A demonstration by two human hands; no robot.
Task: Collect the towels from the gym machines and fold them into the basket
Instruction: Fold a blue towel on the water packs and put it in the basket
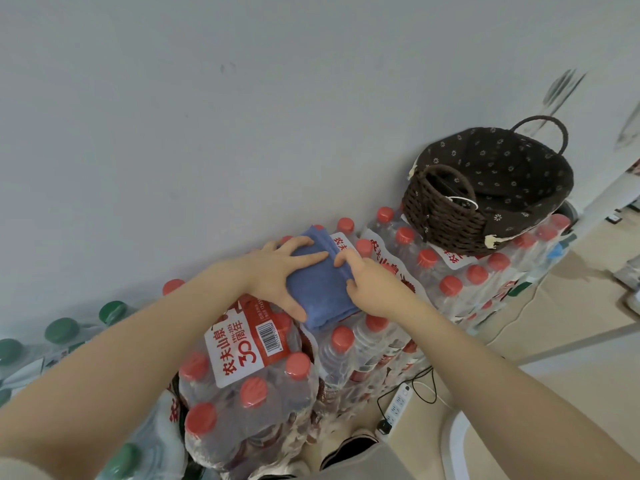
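Biggest thing here is the stack of shrink-wrapped water bottle packs (263, 382) against the wall; red caps everywhere, a few green-capped ones off at 8 o'clock; it's basically serving as the counter. Next down in size, the dark wicker basket (446, 220) with the flowery liner sits on top of the packs at about 2 o'clock from the hands, well apart from them, and looks like it has no towel in it yet as far as I can see. Then the blue towel (318, 289), already folded into a small thick rectangle, lying on the bottle caps dead centre. Left hand (280, 268) lies flat on it, fingers spread and pressing down; right hand (367, 282) is at the towel's 3 o'clock edge, fingers curled and pinching the fold. My take for doing this bit well: keep the flat hand pinning the layers so nothing slides on those bumpy caps; square up the edge; then lift with both hands so it stays folded on the way to the basket.
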